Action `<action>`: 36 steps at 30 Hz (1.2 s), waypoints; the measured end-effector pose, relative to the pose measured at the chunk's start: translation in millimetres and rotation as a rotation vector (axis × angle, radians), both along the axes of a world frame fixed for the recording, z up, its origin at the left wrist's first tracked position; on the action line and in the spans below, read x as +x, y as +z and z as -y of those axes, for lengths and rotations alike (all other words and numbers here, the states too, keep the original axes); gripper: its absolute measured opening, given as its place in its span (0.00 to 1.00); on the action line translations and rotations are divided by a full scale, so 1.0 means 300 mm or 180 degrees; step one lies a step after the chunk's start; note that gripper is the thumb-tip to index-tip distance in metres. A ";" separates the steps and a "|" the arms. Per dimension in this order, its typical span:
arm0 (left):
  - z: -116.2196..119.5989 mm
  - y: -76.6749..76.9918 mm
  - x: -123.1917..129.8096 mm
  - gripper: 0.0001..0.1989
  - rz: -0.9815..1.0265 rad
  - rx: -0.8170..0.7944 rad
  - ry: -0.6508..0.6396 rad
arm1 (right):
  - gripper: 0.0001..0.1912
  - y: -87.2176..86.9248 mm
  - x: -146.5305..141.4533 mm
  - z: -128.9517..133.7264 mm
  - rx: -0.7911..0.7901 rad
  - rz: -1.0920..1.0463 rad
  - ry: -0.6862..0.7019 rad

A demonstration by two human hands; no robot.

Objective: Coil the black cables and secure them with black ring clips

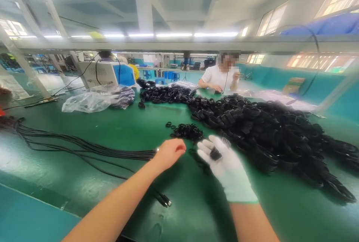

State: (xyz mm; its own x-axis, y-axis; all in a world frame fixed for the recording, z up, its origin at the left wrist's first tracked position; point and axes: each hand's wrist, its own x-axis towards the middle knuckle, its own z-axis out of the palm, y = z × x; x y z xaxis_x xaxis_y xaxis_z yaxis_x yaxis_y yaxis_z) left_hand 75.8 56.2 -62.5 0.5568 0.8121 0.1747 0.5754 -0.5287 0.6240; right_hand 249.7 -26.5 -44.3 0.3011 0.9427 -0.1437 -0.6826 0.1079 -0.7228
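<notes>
My left hand (169,154), bare, is closed with its fingers curled over the end of a bundle of black cables (112,150); what the fingertips hold is hidden. On my right hand (221,163) is a white glove. Its palm faces up, and the fingers curl around a small dark piece (215,153). A small heap of black rings (188,132) lies just beyond both hands. Below my left hand, black cable ends with metal plugs (166,200) rest on the green table (117,122).
A large pile of black coiled bands (269,130) spreads across the back and right. Clear plastic bags (89,101) lie at the back left, before a white and blue machine (108,73). Opposite sits a person in a white shirt (214,77). A metal beam (157,45) crosses above.
</notes>
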 end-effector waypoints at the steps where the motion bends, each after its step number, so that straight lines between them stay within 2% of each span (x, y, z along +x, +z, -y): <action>1: -0.005 -0.016 0.039 0.05 -0.0043 0.0016 -0.0076 | 0.20 -0.001 0.006 -0.002 -0.0024 0.0004 -0.0101; 4: -0.003 -0.054 0.130 0.06 -0.0084 -0.0066 -0.0293 | 0.21 -0.006 0.000 -0.003 -0.0013 -0.0002 -0.0137; 7: -0.004 -0.068 0.155 0.04 0.0028 -0.0287 -0.0375 | 0.22 -0.007 -0.013 -0.002 -0.0062 0.0013 -0.0027; 12: 0.000 -0.015 0.049 0.04 0.0579 -0.0931 -0.0218 | 0.22 -0.005 -0.030 0.010 -0.0025 0.0257 0.0271; 16: 0.079 0.023 -0.044 0.10 0.1209 -0.1668 -0.0188 | 0.25 -0.015 -0.101 0.010 -0.0253 0.0947 0.0583; 18: 0.135 0.013 -0.063 0.09 0.1519 -0.1857 -0.0050 | 0.28 -0.025 -0.153 0.010 -0.0398 0.1276 0.0803; 21: 0.208 -0.026 -0.071 0.07 0.1837 -0.1883 0.0339 | 0.27 -0.049 -0.217 0.026 -0.0501 0.1559 0.0858; 23: 0.242 -0.052 -0.079 0.06 0.1979 -0.1764 0.0625 | 0.24 -0.072 -0.233 0.047 -0.0564 0.1342 0.0970; 26: 0.280 -0.061 -0.109 0.06 0.2194 -0.1652 0.0872 | 0.22 -0.102 -0.223 0.077 -0.0387 0.0667 0.1551; 28: 0.307 -0.041 -0.138 0.09 0.2793 -0.2059 0.0629 | 0.22 -0.104 -0.211 0.099 -0.0091 0.0530 0.1953; 30: 0.332 -0.004 -0.172 0.11 0.3476 -0.2765 -0.0102 | 0.21 -0.085 -0.207 0.123 0.0242 0.0613 0.2322; 31: 0.341 0.016 -0.190 0.11 0.3615 -0.3074 -0.0508 | 0.20 -0.070 -0.209 0.133 0.0398 0.0701 0.2518; 32: 0.346 0.037 -0.209 0.11 0.3488 -0.3265 -0.0826 | 0.19 -0.055 -0.214 0.140 0.0537 0.0802 0.2704; 33: 0.346 0.056 -0.227 0.10 0.3111 -0.3254 -0.0934 | 0.18 -0.041 -0.220 0.144 0.0636 0.0901 0.2877; 34: 0.343 0.074 -0.242 0.07 0.2621 -0.3071 -0.0854 | 0.18 -0.030 -0.227 0.143 0.0694 0.0982 0.3009; 36: 0.330 0.106 -0.266 0.04 0.1521 -0.2362 -0.0590 | 0.17 -0.017 -0.235 0.131 0.0658 0.1064 0.3082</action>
State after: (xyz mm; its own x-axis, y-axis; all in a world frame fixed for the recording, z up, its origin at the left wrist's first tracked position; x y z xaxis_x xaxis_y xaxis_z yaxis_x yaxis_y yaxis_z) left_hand -3.9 -42.6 -30.7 0.6924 0.7127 -0.1123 0.1127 0.0470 0.9925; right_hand 179.3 -65.8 -49.3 -0.6015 0.7989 -0.0007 -0.3118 -0.2355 -0.9205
